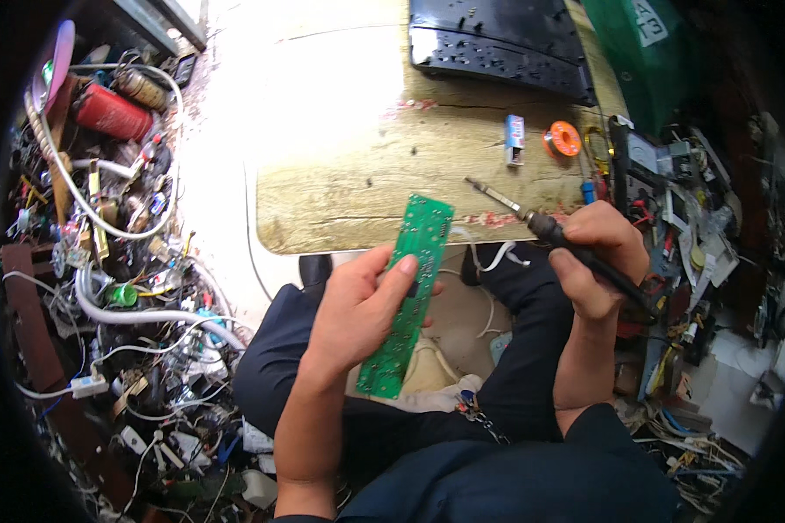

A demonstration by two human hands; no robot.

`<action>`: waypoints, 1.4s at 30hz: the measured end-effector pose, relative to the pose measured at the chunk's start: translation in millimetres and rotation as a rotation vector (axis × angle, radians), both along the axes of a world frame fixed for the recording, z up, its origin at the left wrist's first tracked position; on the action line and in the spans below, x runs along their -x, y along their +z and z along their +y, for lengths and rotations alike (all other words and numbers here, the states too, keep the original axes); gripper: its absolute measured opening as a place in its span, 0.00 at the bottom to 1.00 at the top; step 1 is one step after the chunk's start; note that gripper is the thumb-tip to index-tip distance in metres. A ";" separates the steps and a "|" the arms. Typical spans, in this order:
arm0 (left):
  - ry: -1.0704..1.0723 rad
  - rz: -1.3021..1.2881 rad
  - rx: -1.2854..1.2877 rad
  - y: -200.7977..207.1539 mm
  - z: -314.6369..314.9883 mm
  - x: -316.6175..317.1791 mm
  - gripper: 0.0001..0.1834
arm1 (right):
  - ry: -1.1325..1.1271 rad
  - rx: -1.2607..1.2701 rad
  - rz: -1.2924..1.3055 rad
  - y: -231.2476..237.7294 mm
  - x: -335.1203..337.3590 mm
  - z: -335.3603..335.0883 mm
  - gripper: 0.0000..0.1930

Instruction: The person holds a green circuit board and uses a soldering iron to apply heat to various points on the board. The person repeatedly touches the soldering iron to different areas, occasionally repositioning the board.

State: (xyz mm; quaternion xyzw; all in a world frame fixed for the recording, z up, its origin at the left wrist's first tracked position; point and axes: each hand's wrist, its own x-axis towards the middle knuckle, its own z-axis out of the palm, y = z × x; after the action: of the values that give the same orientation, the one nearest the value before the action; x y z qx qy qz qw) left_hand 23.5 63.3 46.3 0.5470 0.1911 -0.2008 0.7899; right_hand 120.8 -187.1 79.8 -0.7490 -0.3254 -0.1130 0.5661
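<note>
A long, narrow green circuit board (420, 244) is gripped in my left hand (355, 309), thumb on its near face and the other fingers behind. It slants over my lap, its upper end in front of the table's near edge. My right hand (604, 253) is wrapped round the black handle of a soldering iron (545, 228). The iron's metal tip points left and away over the table, apart from the board. Beyond the iron lie an orange spool of solder wire (562, 139) and a small blue and white matchbox (515, 139).
The wooden table (323, 196) stands in front of me. At its far side rests a black plastic panel (501, 44) with dark bits on it. Heaps of cables and electronic parts (161, 349) fill the left; more scrap (685, 200) and a green bag (645, 61) are at right.
</note>
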 end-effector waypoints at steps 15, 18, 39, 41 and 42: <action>-0.120 0.067 0.149 1.9 -1.7 2.7 0.18 | -0.259 0.497 -0.048 0.8 -20.3 -13.3 0.09; -0.126 0.056 0.133 -3.7 -5.7 2.7 0.18 | -0.259 0.564 -0.032 3.3 -22.7 -10.0 0.08; 0.015 0.098 0.384 -25.1 -28.8 8.8 0.16 | -0.217 0.682 -0.095 7.1 -27.1 6.8 0.09; 0.005 0.103 0.386 -23.6 -29.6 8.3 0.16 | -0.219 0.676 -0.103 7.8 -26.8 5.6 0.09; 0.000 0.106 0.387 -22.7 -29.6 8.2 0.16 | -0.220 0.673 -0.108 7.6 -26.6 5.6 0.08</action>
State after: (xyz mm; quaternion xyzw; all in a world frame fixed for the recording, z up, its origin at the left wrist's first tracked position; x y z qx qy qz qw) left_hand 15.3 33.7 23.6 0.3738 0.1901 -0.2623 0.8691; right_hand 147.3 -181.5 87.4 -0.9170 -0.2911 -0.0991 0.2542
